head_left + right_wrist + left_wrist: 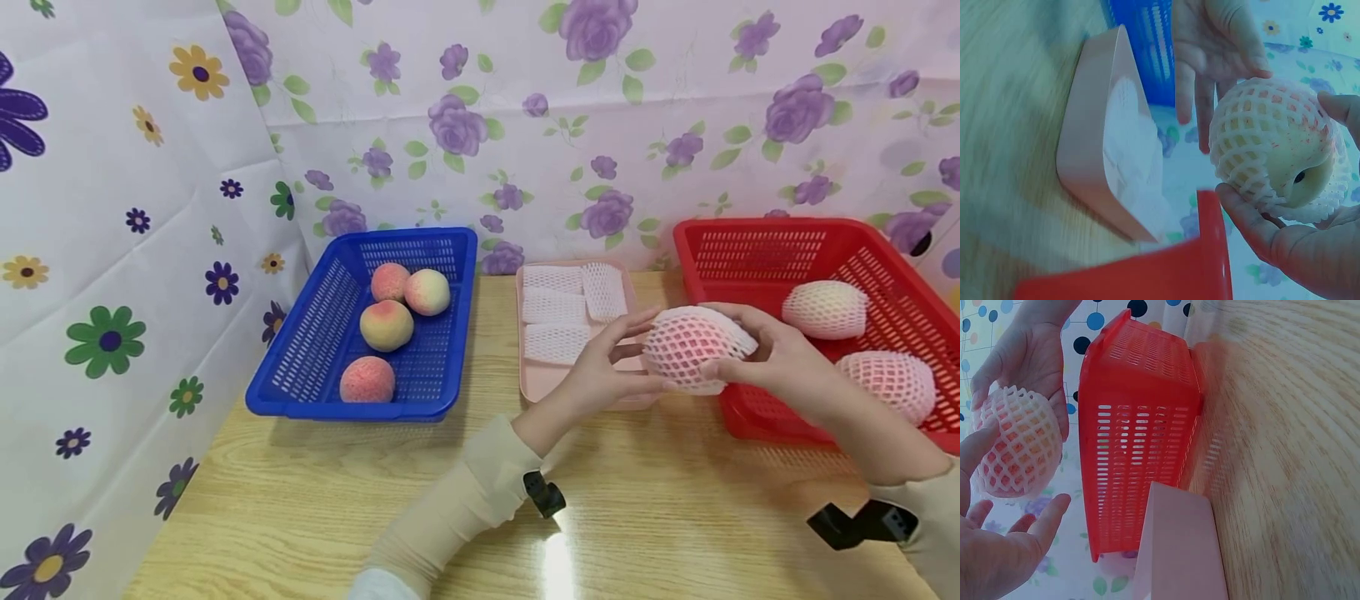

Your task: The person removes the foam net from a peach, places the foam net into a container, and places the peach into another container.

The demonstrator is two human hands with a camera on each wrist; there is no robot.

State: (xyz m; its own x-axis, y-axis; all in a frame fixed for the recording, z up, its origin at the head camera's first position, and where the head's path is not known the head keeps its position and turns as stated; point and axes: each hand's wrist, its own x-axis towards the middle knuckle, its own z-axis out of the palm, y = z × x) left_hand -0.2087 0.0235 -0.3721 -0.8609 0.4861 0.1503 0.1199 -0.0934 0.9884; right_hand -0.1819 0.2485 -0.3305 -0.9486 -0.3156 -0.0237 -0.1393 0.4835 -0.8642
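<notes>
A peach in a white foam net is held up over the gap between the pink tray and the red basket. My right hand grips it from the right, thumb on the near side. In the right wrist view, the net covers most of the peach, while its pale stem end shows bare at the net's opening. From the left, my left hand reaches to the peach with fingers spread and fairly straight. Its thumb lies against the net in the left wrist view, the fingers apart from it.
The pink tray holds several flat white foam nets. At left, a blue basket contains several bare peaches. Two netted fruits lie in the red basket at right. Flowered cloth hangs behind the wooden table.
</notes>
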